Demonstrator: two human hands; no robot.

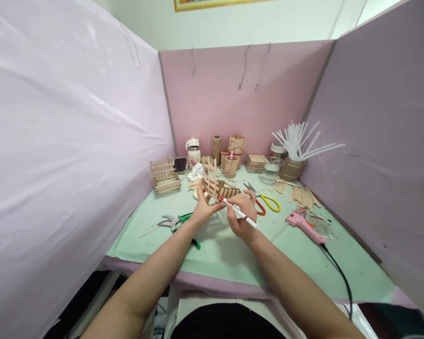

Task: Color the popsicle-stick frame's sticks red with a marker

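Note:
My left hand (205, 207) grips a small slatted frame of wooden craft sticks (211, 182), tilted up above the table. In my right hand (243, 213) is a white marker pen (242, 216), its reddish tip against or very close to the lower right edge of the frame. Just behind the hands sits another brown piece with a row of short sticks (229, 192); whether it is joined to the frame I cannot tell. Green-handled pruning shears (173, 222) lie left of my left wrist. Scissors with red and yellow handles (265, 200) rest beyond my right hand.
A pink glue gun (305, 226) with a black cord lies at right, near loose craft sticks (302, 195). White glue sticks (297, 141) stand in a pot. A cup of water (271, 170), stacked wooden squares (256, 163) and a slatted wooden basket (165, 176) line the back.

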